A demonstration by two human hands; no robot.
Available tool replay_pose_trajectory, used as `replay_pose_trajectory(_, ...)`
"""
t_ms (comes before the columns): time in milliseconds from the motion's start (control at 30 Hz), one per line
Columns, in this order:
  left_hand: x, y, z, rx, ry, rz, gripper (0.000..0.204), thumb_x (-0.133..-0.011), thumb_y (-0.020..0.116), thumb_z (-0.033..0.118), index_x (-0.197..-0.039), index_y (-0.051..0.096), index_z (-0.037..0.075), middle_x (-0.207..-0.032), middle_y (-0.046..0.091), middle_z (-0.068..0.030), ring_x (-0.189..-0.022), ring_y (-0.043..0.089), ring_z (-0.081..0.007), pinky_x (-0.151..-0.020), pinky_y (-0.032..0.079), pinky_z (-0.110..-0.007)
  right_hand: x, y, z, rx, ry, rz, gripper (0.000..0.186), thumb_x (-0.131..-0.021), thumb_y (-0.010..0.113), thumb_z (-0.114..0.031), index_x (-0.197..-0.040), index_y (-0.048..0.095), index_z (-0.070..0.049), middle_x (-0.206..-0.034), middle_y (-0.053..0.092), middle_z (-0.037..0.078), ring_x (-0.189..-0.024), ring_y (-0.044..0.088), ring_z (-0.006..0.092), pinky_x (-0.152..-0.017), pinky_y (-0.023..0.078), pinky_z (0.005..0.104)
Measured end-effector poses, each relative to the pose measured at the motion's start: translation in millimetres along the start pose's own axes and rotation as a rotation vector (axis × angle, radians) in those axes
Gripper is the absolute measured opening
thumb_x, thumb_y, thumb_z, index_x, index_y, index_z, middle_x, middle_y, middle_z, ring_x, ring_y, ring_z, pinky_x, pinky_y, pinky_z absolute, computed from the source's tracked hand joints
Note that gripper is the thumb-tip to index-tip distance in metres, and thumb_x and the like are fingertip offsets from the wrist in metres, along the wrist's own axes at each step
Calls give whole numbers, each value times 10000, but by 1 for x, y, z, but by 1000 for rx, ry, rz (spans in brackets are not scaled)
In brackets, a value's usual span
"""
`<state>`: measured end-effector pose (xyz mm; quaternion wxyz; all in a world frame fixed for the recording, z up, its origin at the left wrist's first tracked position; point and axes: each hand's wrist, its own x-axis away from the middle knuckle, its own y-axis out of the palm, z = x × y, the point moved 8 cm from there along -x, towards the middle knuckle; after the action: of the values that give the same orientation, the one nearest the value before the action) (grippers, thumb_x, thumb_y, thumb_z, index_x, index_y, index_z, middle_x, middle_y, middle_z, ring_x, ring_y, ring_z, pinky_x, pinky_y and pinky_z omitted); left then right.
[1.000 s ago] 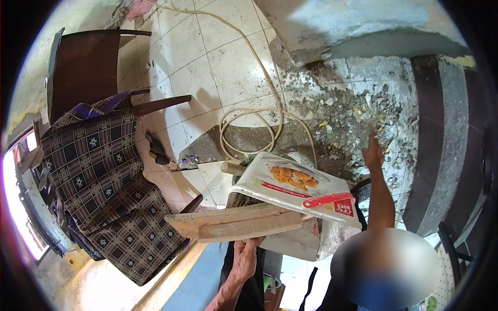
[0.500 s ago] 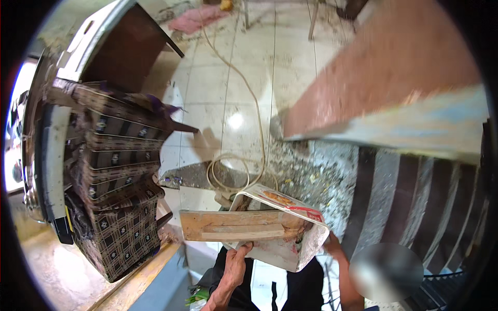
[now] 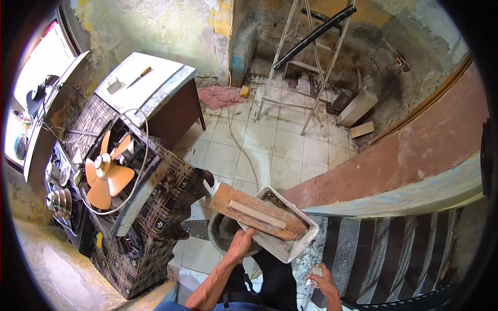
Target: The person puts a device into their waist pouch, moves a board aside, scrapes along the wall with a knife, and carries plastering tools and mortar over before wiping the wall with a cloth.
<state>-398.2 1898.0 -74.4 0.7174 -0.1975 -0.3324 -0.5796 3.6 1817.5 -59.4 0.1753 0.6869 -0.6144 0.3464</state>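
Observation:
My left hand (image 3: 239, 245) is closed on the near-left edge of a dirty white rectangular plastic tub (image 3: 309, 234). A wooden plastering float (image 3: 259, 213), with a pale wooden strip for its handle, lies slantwise across the tub's opening and sticks out past its left side. Under the tub and my left hand is a round grey bucket (image 3: 218, 236), partly hidden. To the right and lower, apart from the tub, my right hand (image 3: 326, 282) is closed round a small whitish lump (image 3: 315, 274), whose kind I cannot make out.
Stairs with dark stripes (image 3: 373, 254) descend at the right beside a brown-painted wall (image 3: 394, 150). At left, an orange-bladed fan (image 3: 106, 173) rests on a cloth-covered piece of furniture. Beyond stand a white-topped desk (image 3: 140, 85) and a stepladder (image 3: 280, 52). A hose (image 3: 238, 145) crosses the tiled floor.
The view has tilted up toward the room. The tub has turned from its side so its opening faces up. My right hand has come away from the tub and now holds a whitish lump.

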Motion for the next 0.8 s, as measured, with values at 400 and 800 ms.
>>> replay_pose_trajectory(400,-142,-36,189,-39,226,14,438,-913,594,373,-773,590,-42,-651,488,-23,-597,435,-163,-575,343,-396,-139,98,-156,281,-142,-243,496,-820,879,-156,-1221,607,-50,-1020,670,57,-906,620,150,-776,508,316)
replay_pose_trajectory(800,-273,-61,345,191,137,58,407,-889,597,354,-765,648,-30,-622,490,5,-554,428,-119,-530,329,-339,-256,148,-347,559,-190,-301,529,-803,867,-272,-1201,604,-44,-1079,694,161,-1041,672,274,-918,524,405)
